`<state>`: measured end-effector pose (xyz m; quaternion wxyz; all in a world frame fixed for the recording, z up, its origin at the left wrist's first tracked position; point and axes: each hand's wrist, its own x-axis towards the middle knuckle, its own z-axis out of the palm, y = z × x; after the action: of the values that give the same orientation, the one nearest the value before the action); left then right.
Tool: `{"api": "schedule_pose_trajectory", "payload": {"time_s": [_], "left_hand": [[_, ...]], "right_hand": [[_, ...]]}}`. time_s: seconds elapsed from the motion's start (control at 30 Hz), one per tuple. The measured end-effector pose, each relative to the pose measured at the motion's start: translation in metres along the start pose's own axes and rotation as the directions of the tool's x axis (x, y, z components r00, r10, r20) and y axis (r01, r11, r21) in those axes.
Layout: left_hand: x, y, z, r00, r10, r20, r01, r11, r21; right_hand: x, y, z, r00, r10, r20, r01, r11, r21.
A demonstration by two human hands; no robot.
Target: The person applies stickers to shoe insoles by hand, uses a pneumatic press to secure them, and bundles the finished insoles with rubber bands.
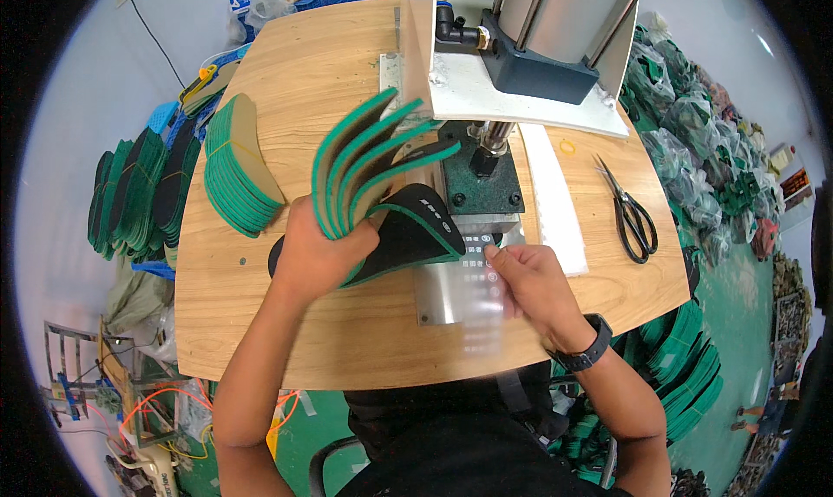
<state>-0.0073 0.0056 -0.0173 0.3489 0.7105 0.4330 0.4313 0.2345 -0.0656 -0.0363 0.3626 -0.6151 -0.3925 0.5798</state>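
My left hand [321, 252] is closed around several fanned insoles [334, 163], tan with green edges, their free ends pointing up and away. Below them a black insole [408, 237] with green edging and white print at its tip lies beside the press. My right hand [536, 284] pinches a clear film strip [482, 319] printed with small white labels. The strip hangs over the metal plate [438, 297] in front of the press head [482, 185], its lower end blurred. The hand's fingers partly hide the strip's edge.
A banded stack of insoles [247, 172] sits at the left of the wooden table [286, 358]. To the right lie black scissors [636, 224], a white sheet [555, 202] and a rubber band [567, 146]. The press cylinder [564, 20] rises at the back. More insoles [681, 367] are piled below the table's right side.
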Motion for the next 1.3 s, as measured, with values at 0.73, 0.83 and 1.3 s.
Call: {"api": "schedule_pose_trajectory", "payload": {"time_s": [0.73, 0.83, 1.3], "left_hand": [[-0.002, 0.010, -0.002, 0.990, -0.077, 0.121, 0.061, 0.990, 0.129], [-0.003, 0.000, -0.003, 0.997, 0.082, -0.004, -0.081, 0.993, 0.091], [0.000, 0.003, -0.003, 0.999, -0.009, -0.035, 0.013, 0.992, 0.127]], "right_hand": [[-0.009, 0.009, -0.015, 0.992, -0.070, -0.100, 0.097, 0.952, 0.292], [-0.002, -0.002, -0.006, 1.000, -0.014, -0.002, 0.014, 0.996, 0.086], [0.001, 0.003, -0.005, 0.999, -0.021, 0.024, 0.022, 1.000, -0.006]]}}
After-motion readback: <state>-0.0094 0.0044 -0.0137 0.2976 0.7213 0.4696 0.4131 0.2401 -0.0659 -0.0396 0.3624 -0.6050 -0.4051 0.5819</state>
